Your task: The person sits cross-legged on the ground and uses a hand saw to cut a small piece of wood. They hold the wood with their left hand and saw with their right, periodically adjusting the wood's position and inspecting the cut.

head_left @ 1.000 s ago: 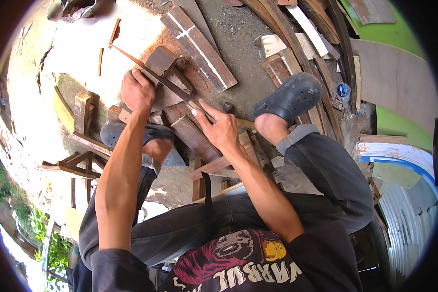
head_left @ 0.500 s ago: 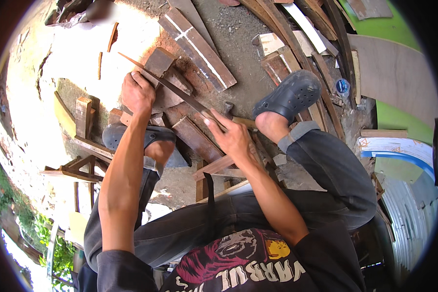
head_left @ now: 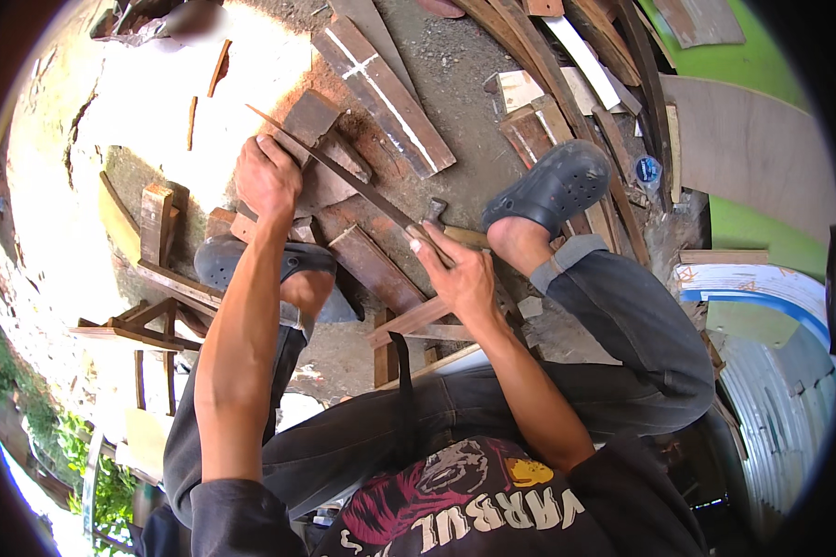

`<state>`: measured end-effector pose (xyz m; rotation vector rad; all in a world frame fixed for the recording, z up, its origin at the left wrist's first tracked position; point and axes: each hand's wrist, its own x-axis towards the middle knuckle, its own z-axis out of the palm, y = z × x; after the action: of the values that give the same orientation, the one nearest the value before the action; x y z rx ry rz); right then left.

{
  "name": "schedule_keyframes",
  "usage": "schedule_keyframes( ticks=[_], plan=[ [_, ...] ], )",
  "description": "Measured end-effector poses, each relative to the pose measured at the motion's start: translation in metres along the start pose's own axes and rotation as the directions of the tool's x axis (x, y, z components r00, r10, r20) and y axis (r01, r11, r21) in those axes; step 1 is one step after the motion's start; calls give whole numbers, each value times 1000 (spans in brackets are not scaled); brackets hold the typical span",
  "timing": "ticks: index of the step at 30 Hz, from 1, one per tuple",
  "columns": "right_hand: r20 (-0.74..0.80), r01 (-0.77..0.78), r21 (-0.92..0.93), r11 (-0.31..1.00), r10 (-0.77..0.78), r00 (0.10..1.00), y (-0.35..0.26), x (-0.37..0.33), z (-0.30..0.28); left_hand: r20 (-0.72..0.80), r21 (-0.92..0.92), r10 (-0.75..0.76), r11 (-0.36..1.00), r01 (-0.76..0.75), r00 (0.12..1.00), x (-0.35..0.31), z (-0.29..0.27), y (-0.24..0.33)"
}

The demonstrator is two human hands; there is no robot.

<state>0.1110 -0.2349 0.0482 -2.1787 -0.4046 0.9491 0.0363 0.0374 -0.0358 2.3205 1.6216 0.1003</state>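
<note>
My right hand (head_left: 463, 278) grips the near end of a long, narrow, tapered metal blade (head_left: 367, 190). The blade slants to the far left, its thin tip beyond my left hand, and crosses over a wooden block (head_left: 308, 119). Beside that block my left hand (head_left: 267, 176) is closed with its knuckles up, close to the blade; what its fingers hold is hidden. A second chunky block (head_left: 346, 160) lies under the blade. Just past my right hand is a hammer (head_left: 464, 238) with a pale wooden handle.
A brown board with white stripes (head_left: 381, 97) lies farther off. Long planks (head_left: 539, 60) are stacked at the far right, near a blue-lidded cup (head_left: 648, 170). My feet in dark clogs (head_left: 553, 186) flank the work. A small wooden frame (head_left: 144, 327) stands at left.
The blade and my right hand have shifted slightly right and toward me, uncovering more of the hammer. My left hand has barely moved and stays closed.
</note>
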Motion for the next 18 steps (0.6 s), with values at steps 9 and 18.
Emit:
schedule_keyframes(
  ticks=[9, 18],
  plan=[
    [95, -128, -30, 991, 130, 987, -50, 24, 10, 34, 7, -17, 1000, 16, 999, 1, -3, 3],
    [129, -104, -5, 995, 104, 986, -81, 65, 31, 61, -53, -34, 998, 37, 998, 8, -3, 8]
  ],
)
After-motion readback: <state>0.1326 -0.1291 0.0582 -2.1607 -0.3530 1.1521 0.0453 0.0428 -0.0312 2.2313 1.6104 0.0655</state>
